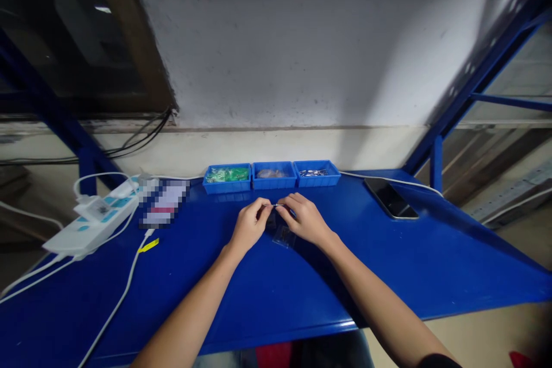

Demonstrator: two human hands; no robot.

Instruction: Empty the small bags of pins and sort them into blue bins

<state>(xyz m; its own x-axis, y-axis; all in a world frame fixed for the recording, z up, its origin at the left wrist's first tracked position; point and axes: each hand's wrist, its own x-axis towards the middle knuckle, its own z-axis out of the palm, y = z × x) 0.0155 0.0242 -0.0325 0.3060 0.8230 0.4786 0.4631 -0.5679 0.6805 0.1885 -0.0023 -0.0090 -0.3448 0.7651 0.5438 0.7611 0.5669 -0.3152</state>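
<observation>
My left hand (252,221) and my right hand (302,218) meet above the middle of the blue table (276,293), fingertips pinched. Between them shows a small, thin, light-coloured piece (276,205), too small to name, with one end at each hand. Just below my right hand, a small clear plastic bag (283,237) lies on the table; its dark contents are hard to make out. Beyond the hands stand three blue bins: the left bin (227,186) has green pieces and clear plastic, the middle bin (275,183) pale tan pieces, the right bin (318,181) thin shiny metal pieces.
A white power strip (97,224) with plugs and cables lies at the left. Beside it a blurred-out phone (165,203) is attached to a white cable (125,293) with a yellow tag (149,245). A dark phone (391,198) lies at right. Blue frame posts flank the table.
</observation>
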